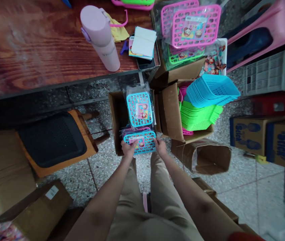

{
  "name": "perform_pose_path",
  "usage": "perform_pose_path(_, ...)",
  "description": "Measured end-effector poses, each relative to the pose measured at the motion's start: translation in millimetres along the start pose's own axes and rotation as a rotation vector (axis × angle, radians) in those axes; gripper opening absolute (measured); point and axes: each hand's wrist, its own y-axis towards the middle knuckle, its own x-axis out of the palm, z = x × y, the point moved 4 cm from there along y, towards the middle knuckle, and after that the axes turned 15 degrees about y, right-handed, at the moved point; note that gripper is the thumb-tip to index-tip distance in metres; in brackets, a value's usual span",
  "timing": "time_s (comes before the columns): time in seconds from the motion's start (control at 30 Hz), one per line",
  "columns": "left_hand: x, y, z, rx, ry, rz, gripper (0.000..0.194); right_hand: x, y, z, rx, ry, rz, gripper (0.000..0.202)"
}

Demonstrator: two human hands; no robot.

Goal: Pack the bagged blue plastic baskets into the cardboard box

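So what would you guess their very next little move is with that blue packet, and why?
Probably lowering the blue bagged basket flat into the open cardboard box. The left hand and right hand grip its two ends right over the box, where another bagged blue basket already stands.

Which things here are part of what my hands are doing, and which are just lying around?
In hand: left hand, right hand, bagged blue plastic basket, open cardboard box.
Lying about: pink flask, stacked blue baskets, black-cushioned wooden stool.
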Motion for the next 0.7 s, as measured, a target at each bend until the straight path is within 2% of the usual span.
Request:
perform_pose_path(0.17, -1.4, -3, 6, -0.028, 0.075, 0.004, 0.074, -3, 5, 3, 0.016, 0.033, 0.014, 0.065)
perform_pose_path(0.3, -7.8, -6, 11, -0.024, 0.102, 0.016, 0.076, -6, 1, -4, 0.028, 0.101, 0.004, 0.066)
perform_pose_path(0.4, -13.5, -13, 19, -0.03, 0.13, 0.05, 0.086, -6, -7, -14, 0.035, 0.098, 0.057, 0.065)
perform_pose_path(0.57, -13.1, -30, 35, -0.069, 0.163, 0.088, 0.109, 4, -12, -30, 0.029, -0.059, 0.144, 0.061)
perform_pose_path(0.7, -12.0, -38, 34, -0.016, 0.141, 0.107, 0.111, 9, -4, -36, -0.068, -0.017, 0.198, 0.048)
